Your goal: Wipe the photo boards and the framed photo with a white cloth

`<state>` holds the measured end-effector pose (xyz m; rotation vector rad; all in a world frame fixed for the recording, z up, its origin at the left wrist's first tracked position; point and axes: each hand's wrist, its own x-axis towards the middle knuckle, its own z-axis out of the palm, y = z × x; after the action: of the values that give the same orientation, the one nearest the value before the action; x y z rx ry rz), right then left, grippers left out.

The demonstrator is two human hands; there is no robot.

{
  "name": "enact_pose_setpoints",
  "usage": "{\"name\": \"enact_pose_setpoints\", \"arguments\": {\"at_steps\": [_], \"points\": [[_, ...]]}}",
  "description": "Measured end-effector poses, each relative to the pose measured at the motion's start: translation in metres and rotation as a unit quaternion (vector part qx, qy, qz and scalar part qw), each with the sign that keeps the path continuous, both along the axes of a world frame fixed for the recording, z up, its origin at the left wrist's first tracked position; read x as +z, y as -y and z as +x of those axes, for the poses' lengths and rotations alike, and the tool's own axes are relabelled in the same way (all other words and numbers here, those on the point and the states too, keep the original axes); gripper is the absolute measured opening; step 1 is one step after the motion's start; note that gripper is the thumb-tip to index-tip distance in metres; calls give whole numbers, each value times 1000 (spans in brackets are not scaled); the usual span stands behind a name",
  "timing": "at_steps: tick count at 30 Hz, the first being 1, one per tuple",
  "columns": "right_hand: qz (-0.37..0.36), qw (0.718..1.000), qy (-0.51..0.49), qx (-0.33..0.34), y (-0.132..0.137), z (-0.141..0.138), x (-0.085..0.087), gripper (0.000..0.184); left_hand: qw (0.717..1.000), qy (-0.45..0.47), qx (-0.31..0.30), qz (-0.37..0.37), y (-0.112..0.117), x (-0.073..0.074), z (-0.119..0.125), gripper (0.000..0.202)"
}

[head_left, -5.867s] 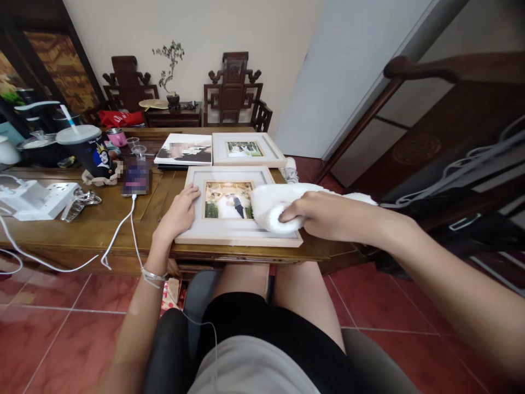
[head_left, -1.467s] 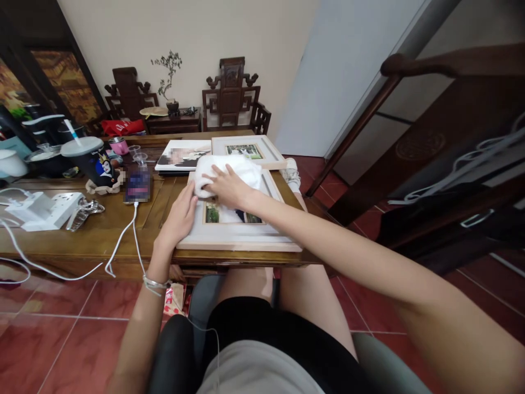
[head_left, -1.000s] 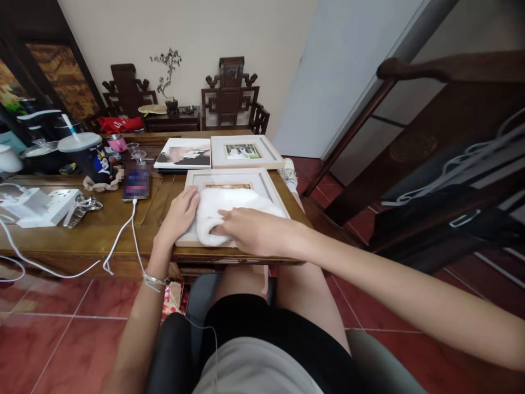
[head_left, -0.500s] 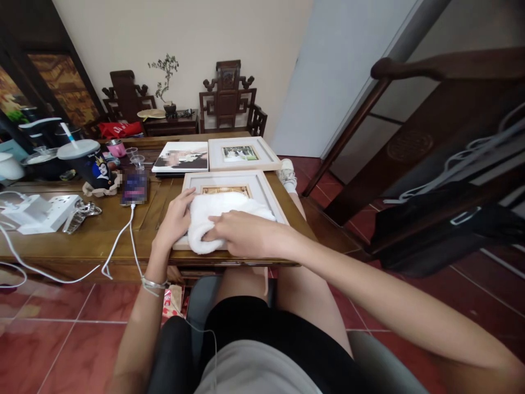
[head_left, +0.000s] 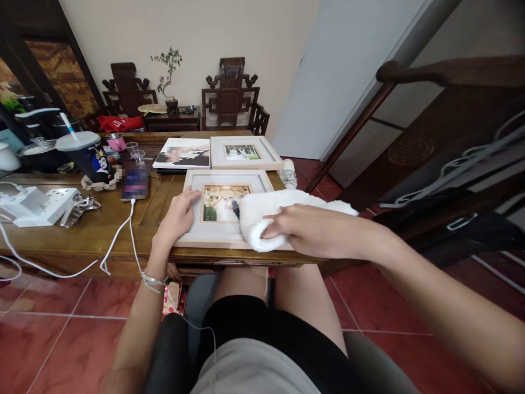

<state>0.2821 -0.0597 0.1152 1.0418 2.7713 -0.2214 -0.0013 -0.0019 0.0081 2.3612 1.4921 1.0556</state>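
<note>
A pale wooden picture frame [head_left: 213, 238] with a wedding photo lies flat at the near edge of the wooden table [head_left: 94, 230]. My left hand [head_left: 177, 218] rests flat on the frame's left border, fingers stretched out. My right hand [head_left: 314, 230] presses down on a fluffy white cloth [head_left: 270, 210] that covers the frame's right side and hangs past the table's right edge. Fingers of that hand curl over the cloth's rolled end.
Behind the frame lie a second framed photo [head_left: 246, 153] and an unframed print [head_left: 182, 153]. To the left sit a phone [head_left: 135, 183] on a white cable, a dark lidded cup [head_left: 84, 156] and a white power strip [head_left: 36, 200]. Carved chairs stand at the back.
My right hand has swept the cloth from the frame's lower left to its right side, uncovering the photo. My left hand has stayed on the left border.
</note>
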Motion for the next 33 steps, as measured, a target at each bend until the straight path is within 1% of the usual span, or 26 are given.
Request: {"name": "enact_pose_setpoints", "arguments": {"at_steps": [5, 7, 8, 11, 14, 16, 18, 20, 23, 27, 30, 32, 33], "points": [[30, 997, -58, 39, 2, -42, -11, 51, 1000, -14, 0, -3, 2, 5, 0, 54], [34, 995, -77, 50, 3, -49, -14, 50, 1000, -18, -2, -5, 1, 5, 0, 53], [36, 995, -76, 50, 4, -48, -14, 51, 1000, -20, -3, -5, 1, 6, -1, 53], [47, 998, -45, 19, 9, -28, -14, 53, 1000, -29, -6, -6, 0, 5, -1, 52], [56, 998, 4, -42, 18, 5, -13, 52, 998, -56, -8, -9, -1, 6, -1, 50], [61, 994, 26, -84, 23, 22, -12, 52, 997, -76, -10, -15, -2, 6, 0, 48], [79, 990, 41, -111, 25, 31, -14, 50, 996, -87, -11, -20, -2, 7, 1, 47], [110, 985, 56, -122, 22, 31, -19, 46, 995, -91, -12, -24, -1, 8, 2, 45], [165, 975, 68, -132, 5, 26, -31, 42, 995, -92, -14, -30, 0, 9, 1, 44], [222, 962, 47, -153, -37, 23, -45, 49, 996, -83, -16, -30, -1, 7, 1, 44], [252, 952, 30, -170, -72, 16, -46, 51, 998, -57, -9, -26, -2, 5, 1, 42], [274, 950, 2, -153, -91, 0, -43, 50, 999, -39, -1, -28, -3, 5, 2, 40], [283, 950, -18, -132, -98, -12, -41, 50, 999, -32, 3, -29, -3, 5, 3, 39]]}}
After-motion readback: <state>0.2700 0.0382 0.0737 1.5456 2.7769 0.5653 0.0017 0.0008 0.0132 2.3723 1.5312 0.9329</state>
